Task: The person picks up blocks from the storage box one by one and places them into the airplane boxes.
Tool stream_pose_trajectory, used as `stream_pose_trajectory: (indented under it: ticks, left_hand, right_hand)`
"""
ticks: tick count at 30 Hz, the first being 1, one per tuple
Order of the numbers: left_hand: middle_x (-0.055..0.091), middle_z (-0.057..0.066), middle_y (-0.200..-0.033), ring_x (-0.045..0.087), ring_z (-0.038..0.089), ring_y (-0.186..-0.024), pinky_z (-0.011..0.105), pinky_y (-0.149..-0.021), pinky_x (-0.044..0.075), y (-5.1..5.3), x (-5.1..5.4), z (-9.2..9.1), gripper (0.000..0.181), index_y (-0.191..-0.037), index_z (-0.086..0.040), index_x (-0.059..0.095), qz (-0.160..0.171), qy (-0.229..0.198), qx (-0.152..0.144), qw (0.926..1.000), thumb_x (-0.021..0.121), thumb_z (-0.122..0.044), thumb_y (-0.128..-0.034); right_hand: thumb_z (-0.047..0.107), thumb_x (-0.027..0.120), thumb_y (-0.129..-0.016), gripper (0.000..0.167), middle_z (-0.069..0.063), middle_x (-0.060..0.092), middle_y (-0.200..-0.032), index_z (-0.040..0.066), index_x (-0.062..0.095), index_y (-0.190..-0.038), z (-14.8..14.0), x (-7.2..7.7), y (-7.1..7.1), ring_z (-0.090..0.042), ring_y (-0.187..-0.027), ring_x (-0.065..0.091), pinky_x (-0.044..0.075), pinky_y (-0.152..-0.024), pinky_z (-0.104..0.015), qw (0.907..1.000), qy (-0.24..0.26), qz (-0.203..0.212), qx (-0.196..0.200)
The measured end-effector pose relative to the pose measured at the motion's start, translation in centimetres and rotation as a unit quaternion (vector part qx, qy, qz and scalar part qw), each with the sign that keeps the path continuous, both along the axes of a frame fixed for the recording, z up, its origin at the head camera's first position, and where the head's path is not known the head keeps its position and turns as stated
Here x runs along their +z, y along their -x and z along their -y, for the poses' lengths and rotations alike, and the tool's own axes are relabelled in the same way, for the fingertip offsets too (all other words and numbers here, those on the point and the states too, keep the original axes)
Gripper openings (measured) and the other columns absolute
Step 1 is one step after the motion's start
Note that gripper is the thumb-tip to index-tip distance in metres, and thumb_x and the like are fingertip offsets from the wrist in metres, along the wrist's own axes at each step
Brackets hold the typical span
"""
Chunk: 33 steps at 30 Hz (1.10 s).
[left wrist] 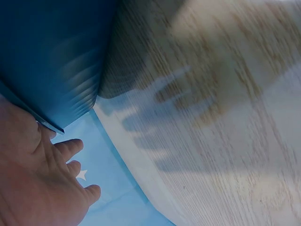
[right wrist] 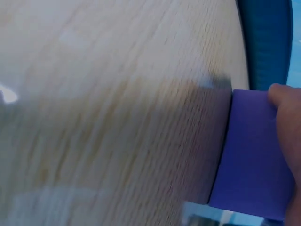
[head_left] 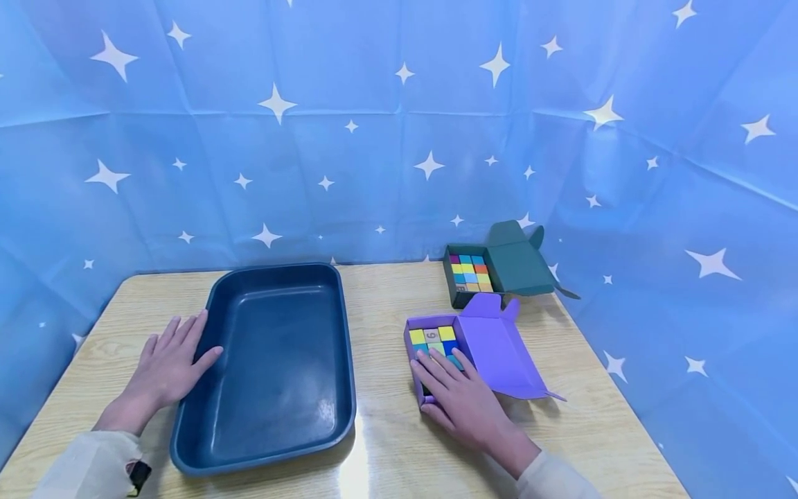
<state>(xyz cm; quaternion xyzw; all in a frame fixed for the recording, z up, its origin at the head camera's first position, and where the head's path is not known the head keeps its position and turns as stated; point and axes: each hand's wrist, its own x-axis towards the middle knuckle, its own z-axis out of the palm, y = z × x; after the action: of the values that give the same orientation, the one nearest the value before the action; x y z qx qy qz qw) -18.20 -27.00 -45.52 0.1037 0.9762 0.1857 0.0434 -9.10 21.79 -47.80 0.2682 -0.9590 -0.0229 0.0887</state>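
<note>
My left hand (head_left: 168, 367) rests at the left rim of a dark blue rectangular tray (head_left: 280, 367), its fingers fairly straight and the thumb over the rim. From below, the left wrist view shows that hand (left wrist: 37, 174) against the tray's outer side (left wrist: 56, 52). Over the front part of an opened purple box (head_left: 505, 353) lies my right hand (head_left: 470, 409), fingers extended. Colored cubes (head_left: 431, 335), one marked with a digit, fill that box; the hand covers several. In the right wrist view, the thumb side of the hand (right wrist: 289, 122) is at the purple wall (right wrist: 254, 155).
Behind the purple box stands an opened dark green box (head_left: 520, 267) with colored cubes (head_left: 470, 269) inside. Both lids fold out to the right. A light wooden table (head_left: 380, 333) carries everything, with a blue star-patterned curtain (head_left: 349, 173) behind and at the sides.
</note>
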Motion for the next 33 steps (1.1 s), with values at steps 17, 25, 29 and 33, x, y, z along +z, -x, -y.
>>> stream_pose_trajectory:
  ticks: [17,25,29,33]
  left_hand:
    - [0.018,0.036,-0.154,0.001,0.053,-0.146,0.075,-0.110,0.003,0.0,-0.2,0.0,0.080,-0.157,-0.005,0.003,-0.004,0.003,0.002,1.0000,0.036,-0.052,-0.1018]
    - [0.018,0.036,-0.154,0.001,0.054,-0.146,0.075,-0.110,0.003,0.0,-0.3,0.0,0.080,-0.157,-0.005,0.003,-0.001,0.005,0.002,1.0000,0.035,-0.053,-0.1018]
    - [0.018,0.036,-0.154,0.001,0.053,-0.146,0.075,-0.110,0.003,0.0,-0.2,0.1,0.079,-0.157,-0.006,0.003,-0.005,0.003,0.003,1.0000,0.036,-0.052,-0.1019]
    - [0.018,0.036,-0.154,0.001,0.053,-0.146,0.075,-0.110,0.002,0.0,-0.1,0.1,0.079,-0.157,-0.006,0.003,-0.005,0.001,0.003,1.0000,0.036,-0.052,-0.1020]
  right_hand:
    - [0.049,0.053,-0.096,0.064,0.003,0.032,-0.160,0.031,0.030,-0.153,-4.3,-0.3,0.3,-0.022,-0.151,0.026,0.011,-0.121,-0.057,0.9988,0.025,-0.005,-0.041]
    - [0.049,0.055,-0.095,0.066,0.001,0.033,-0.160,0.029,0.031,-0.153,-4.9,-0.6,-0.1,-0.024,-0.150,0.027,0.010,-0.121,-0.055,0.9988,0.031,-0.003,-0.037]
    - [0.048,0.055,-0.095,0.065,0.000,0.035,-0.159,0.029,0.032,-0.153,-4.8,-0.7,-0.7,-0.024,-0.149,0.029,0.011,-0.121,-0.056,0.9987,0.031,-0.011,-0.040]
    - [0.048,0.056,-0.095,0.064,0.001,0.037,-0.158,0.031,0.033,-0.152,-4.7,-0.8,-1.2,-0.022,-0.149,0.031,0.011,-0.121,-0.056,0.9981,0.033,-0.018,-0.049]
